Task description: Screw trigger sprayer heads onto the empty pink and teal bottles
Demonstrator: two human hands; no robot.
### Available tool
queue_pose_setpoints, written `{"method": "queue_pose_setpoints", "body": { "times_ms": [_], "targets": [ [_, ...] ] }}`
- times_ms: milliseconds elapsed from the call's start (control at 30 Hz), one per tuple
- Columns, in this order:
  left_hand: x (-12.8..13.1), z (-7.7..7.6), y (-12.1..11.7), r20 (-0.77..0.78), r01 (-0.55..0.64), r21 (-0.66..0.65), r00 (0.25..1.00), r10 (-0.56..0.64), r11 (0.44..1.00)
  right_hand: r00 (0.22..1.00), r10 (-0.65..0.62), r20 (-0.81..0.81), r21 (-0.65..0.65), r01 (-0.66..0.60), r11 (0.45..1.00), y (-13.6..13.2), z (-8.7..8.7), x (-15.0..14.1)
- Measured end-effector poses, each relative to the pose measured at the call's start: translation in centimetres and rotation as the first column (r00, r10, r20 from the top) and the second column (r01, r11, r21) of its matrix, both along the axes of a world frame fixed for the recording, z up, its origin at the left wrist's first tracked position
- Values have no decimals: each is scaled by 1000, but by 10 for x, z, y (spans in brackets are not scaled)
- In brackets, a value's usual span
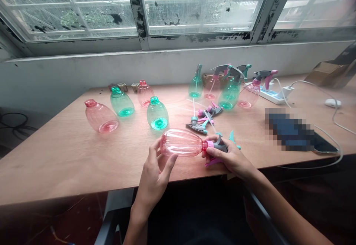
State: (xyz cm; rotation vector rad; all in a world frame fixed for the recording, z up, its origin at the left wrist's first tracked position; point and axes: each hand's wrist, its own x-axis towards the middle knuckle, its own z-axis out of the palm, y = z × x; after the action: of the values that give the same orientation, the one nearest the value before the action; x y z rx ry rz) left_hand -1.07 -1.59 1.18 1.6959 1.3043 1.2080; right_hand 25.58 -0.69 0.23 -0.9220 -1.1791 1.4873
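A clear pink spray bottle (180, 143) lies sideways in the air over the table's front edge. My left hand (158, 167) is closed around its base end, thumb in front. At the neck, my right hand (225, 154) grips the grey and pink spray head (219, 145), whose pink collar meets the bottle's mouth; whether it is fully screwed on I cannot tell. Just beyond my hands lie loose spray heads with tubes, among them a grey and teal one (198, 127) and a grey and pink one (213, 109). A headless green bottle (157, 114) stands upright nearby.
More headless bottles stand at left, including a pink one (100, 117) and a green one (121, 103). Several bottles with spray heads, such as a green one (230, 91), stand at the back. To the right are a power strip (274, 95), cables and a phone (324, 144).
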Motion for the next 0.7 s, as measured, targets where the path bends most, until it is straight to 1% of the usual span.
{"method": "queue_pose_setpoints", "body": {
  "times_ms": [400,700],
  "targets": [
    [2,1,0,14,6,-11,1000,-6,1000,1000,-5,0,-5,5,1000,0,-1,0],
    [1,0,1,10,3,4,1000,-3,1000,1000,12,6,22,-12,1000,0,0,1]
  ]
}}
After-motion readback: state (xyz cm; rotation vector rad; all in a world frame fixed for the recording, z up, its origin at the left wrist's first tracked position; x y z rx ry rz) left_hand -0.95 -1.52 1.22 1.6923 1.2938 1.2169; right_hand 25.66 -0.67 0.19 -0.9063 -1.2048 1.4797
